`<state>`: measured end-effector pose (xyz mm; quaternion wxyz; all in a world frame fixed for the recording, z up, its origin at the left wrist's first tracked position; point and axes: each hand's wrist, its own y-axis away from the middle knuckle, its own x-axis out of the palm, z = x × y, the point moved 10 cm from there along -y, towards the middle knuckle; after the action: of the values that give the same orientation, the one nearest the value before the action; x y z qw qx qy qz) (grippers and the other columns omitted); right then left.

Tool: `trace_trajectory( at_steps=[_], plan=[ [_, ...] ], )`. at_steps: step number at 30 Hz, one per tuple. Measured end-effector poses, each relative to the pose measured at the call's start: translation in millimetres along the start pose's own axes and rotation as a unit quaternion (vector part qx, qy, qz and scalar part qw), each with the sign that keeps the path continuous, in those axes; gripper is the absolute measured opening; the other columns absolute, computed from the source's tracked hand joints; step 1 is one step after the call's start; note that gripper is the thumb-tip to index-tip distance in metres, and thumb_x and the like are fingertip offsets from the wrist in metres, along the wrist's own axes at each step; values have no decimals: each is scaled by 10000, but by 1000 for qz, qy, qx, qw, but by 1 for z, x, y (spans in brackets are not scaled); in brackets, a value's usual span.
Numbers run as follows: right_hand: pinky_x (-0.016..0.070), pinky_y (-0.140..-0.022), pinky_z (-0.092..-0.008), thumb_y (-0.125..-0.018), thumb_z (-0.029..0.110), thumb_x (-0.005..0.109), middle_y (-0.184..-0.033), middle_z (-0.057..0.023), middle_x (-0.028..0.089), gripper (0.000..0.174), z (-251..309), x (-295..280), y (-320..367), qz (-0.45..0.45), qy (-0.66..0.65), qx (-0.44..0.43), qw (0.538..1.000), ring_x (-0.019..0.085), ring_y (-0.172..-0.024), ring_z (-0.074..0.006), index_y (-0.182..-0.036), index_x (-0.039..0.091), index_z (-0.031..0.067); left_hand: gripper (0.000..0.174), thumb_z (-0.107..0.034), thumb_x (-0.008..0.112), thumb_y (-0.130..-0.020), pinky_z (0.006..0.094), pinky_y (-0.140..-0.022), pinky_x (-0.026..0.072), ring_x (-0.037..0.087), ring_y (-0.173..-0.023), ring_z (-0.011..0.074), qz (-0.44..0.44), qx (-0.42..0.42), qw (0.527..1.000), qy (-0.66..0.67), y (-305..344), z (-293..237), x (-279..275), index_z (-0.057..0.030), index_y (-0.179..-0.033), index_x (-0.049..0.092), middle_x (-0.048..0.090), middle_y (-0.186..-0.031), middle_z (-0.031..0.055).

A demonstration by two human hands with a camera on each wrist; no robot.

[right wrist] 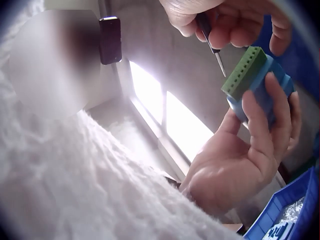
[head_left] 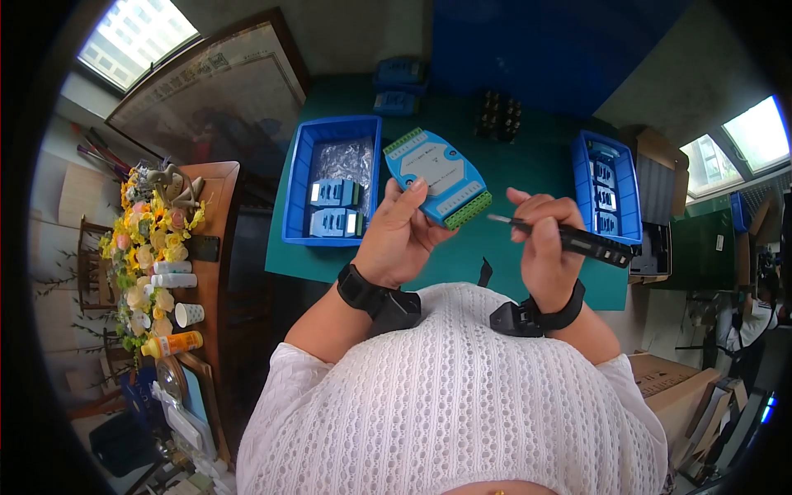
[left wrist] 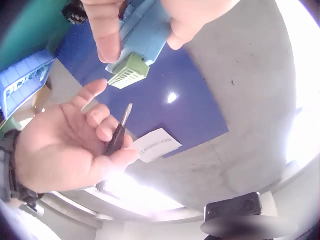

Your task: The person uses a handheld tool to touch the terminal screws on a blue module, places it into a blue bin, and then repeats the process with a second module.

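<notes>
Held up by the left hand (head_left: 402, 235) is a blue module (head_left: 437, 175) with a grey label face and green terminal blocks at both ends; thumb on the face, fingers beneath. In the right wrist view, the left hand (right wrist: 240, 160) curls its fingers round the blue housing, the green block (right wrist: 244, 71) facing up. The right hand (head_left: 549, 247) grips a black screwdriver (head_left: 590, 244) with its metal tip pointing toward the lower green block, a small gap between them. In the left wrist view, the screwdriver's shaft (left wrist: 127, 114) stands below the green block (left wrist: 129, 71), not touching it.
On the green table (head_left: 528, 165), a blue bin (head_left: 289, 186) with modules and clear plastic bags stands left, another blue bin (head_left: 634, 198) with modules right. Blue boxes (head_left: 396, 101) and a cluster of dark parts (head_left: 497, 115) lie at the back. Flowers (head_left: 144, 256) and bottles are on a side table.
</notes>
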<state>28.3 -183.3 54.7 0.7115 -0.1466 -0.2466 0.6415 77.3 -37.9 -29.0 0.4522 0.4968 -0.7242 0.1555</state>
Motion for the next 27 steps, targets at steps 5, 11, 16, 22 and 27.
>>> trace_trajectory(
  at_steps=[5,11,16,22,27],
  plan=[
    [461,-697,-272,-932,260,443,-889,-146,623,260,-13,-29,4,-128,16,58,990,586,-715,-160,-982,494,10,528,-112,565,-850,314,-747,527,542,-1025,211,48,32,992,-110,-3,-10,0,-134,-1289,272,482,-1161,103],
    [466,-683,-287,-955,265,377,-924,-190,636,248,-33,-32,6,-94,-5,114,989,609,-715,-182,-1014,459,38,579,-50,601,-809,349,-894,429,475,-1104,212,95,54,976,-190,0,-10,7,-133,-1294,294,462,-1191,94],
    [491,-694,-303,-942,311,405,-922,-183,628,265,-56,-29,12,-76,-6,215,974,615,-720,-195,-961,444,49,548,25,616,-751,352,-957,368,442,-1149,234,123,167,928,-311,8,-24,17,-117,-1236,403,475,-1180,102],
    [507,-612,-263,-862,275,572,-851,-79,567,262,-70,-3,26,-25,-148,363,920,582,-718,-130,-942,429,71,489,98,667,-615,451,-986,315,404,-1183,343,215,381,690,-576,34,-35,66,-189,-1006,604,505,-1146,87],
    [484,-611,-225,-776,124,675,-840,-15,485,329,-74,1,27,-14,-191,371,909,520,-742,-80,-972,413,87,519,116,655,-606,460,-1027,246,308,-1253,371,224,421,597,-645,43,-26,74,-242,-982,642,473,-1237,70]
  ],
)
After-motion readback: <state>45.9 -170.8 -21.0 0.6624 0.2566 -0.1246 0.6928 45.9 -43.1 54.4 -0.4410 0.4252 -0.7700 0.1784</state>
